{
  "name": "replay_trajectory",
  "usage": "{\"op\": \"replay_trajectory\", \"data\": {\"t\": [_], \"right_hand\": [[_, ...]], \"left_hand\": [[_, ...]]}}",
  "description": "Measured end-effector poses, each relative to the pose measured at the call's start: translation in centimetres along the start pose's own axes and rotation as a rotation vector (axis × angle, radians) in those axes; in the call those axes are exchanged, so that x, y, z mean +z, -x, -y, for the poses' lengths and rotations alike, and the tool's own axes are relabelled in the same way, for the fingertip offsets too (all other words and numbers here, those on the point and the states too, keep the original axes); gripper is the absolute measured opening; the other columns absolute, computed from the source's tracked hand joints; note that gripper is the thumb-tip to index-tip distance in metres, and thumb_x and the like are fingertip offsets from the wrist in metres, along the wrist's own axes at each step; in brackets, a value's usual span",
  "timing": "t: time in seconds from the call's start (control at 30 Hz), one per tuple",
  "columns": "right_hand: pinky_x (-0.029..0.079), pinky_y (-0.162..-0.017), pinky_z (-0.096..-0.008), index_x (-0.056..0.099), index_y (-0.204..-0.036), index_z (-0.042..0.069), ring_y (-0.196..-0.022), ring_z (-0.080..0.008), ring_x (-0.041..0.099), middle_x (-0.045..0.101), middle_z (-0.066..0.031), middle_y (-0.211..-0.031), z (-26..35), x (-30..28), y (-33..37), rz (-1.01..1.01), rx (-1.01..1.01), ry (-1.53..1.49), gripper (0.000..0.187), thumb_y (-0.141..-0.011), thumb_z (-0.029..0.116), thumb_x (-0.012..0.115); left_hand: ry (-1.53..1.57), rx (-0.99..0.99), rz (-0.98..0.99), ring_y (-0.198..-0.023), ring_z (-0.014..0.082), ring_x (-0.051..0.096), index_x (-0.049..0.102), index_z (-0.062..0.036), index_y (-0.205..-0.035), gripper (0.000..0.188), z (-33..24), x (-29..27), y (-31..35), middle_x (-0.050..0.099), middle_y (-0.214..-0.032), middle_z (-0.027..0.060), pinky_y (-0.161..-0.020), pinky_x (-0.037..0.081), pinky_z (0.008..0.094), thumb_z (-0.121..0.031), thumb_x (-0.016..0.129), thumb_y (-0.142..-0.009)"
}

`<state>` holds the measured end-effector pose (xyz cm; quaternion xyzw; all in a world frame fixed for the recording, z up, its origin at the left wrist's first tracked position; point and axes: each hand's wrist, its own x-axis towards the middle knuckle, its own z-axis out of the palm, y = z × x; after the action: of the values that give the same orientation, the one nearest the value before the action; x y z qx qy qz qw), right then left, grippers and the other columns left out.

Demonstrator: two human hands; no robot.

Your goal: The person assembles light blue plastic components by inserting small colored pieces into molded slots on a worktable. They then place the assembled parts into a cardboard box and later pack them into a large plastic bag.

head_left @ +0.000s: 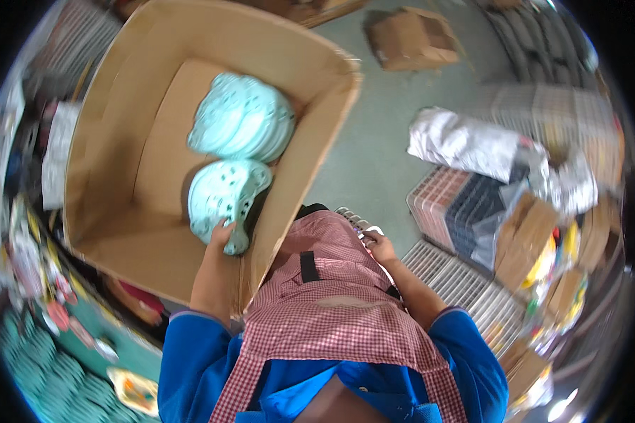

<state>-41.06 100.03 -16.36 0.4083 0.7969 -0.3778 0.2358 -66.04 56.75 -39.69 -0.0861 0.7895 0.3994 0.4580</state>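
Inside a large cardboard box (180,39), my left hand (221,236) grips the near edge of a mint-green plastic piece (215,189) with a curved shape and many cut-out holes. It rests low in the box, on the side nearest me. Just beyond it lies a fanned stack of matching mint-green plastic pieces (243,116). By the right side of my checked apron, my right hand (379,247) has its fingers curled beside a small white edge. What they hold, if anything, I cannot make out.
Wire crates and racks (466,282) stand close on my right, with a silvery wrapped bundle (466,141) and cardboard pieces (525,240) on them. A smaller carton (413,39) sits on the green floor ahead. Stacked dark green items (56,366) fill the lower left.
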Motion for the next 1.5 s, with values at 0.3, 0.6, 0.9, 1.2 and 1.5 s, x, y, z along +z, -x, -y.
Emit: {"op": "replay_trajectory", "data": {"t": [0.3, 0.6, 0.9, 1.2, 1.5], "right_hand": [[0.050, -0.082, -0.0372, 0.064, -0.112, 0.009, -0.090, -0.0319, 0.065, 0.066, -0.0184, -0.100, -3.6, -5.0, -2.0, -0.088, 0.134, -0.061, 0.035, -0.082, 0.025, 0.057], [0.048, -0.088, -0.0379, 0.065, -0.112, 0.012, -0.099, -0.0317, 0.062, 0.065, -0.0181, -0.106, -17.3, -17.0, -13.2, -0.247, 0.275, -0.273, 0.036, -0.080, 0.024, 0.056], [0.050, -0.077, -0.0343, 0.066, -0.107, 0.006, -0.083, -0.0271, 0.066, 0.068, -0.0161, -0.090, -22.4, -36.2, -29.4, -0.581, 0.241, -0.583, 0.033, -0.080, 0.024, 0.059], [0.048, -0.060, -0.0307, 0.062, -0.111, -0.001, -0.063, -0.0175, 0.058, 0.064, -0.0100, -0.075, -30.0, -46.8, -39.5, -0.696, 0.035, -0.836, 0.029, -0.086, 0.009, 0.052], [0.047, -0.049, -0.0315, 0.067, -0.097, 0.000, -0.056, -0.0190, 0.061, 0.064, -0.0111, -0.070, -37.3, -59.8, -43.5, -0.515, 0.490, -1.004, 0.026, -0.076, 0.012, 0.057]], "left_hand": [[0.165, 0.440, -0.271, -0.093, 0.0193, 0.060, 0.060, 0.0060, -0.111, 0.026, -28.2, 0.0, 9.5, 0.063, -0.104, 0.0134, -0.082, 0.048, 0.0305, -0.009, 0.052, -0.091], [-0.029, 1.031, -0.229, -0.077, 0.0180, 0.062, 0.065, 0.0005, -0.102, 0.019, -51.7, 18.1, 8.1, 0.067, -0.091, 0.0117, -0.071, 0.051, 0.0300, -0.005, 0.051, -0.090], [-0.944, 0.581, 0.385, -0.092, 0.0309, 0.065, 0.062, -0.0129, -0.115, 0.033, -56.3, 29.2, -5.0, 0.065, -0.104, 0.0154, -0.078, 0.050, 0.0397, -0.030, 0.052, -0.090], [-1.437, 0.149, 0.314, -0.096, 0.0365, 0.060, 0.066, -0.0032, -0.097, 0.035, -72.1, 32.5, -20.2, 0.064, -0.101, 0.0192, -0.085, 0.046, 0.0454, -0.032, 0.049, -0.086], [-0.720, 0.923, 0.375, -0.102, 0.0325, 0.059, 0.058, -0.0081, -0.120, 0.038, -113.9, 63.5, -25.9, 0.063, -0.110, 0.0160, -0.084, 0.047, 0.0411, -0.030, 0.054, -0.088]]}}
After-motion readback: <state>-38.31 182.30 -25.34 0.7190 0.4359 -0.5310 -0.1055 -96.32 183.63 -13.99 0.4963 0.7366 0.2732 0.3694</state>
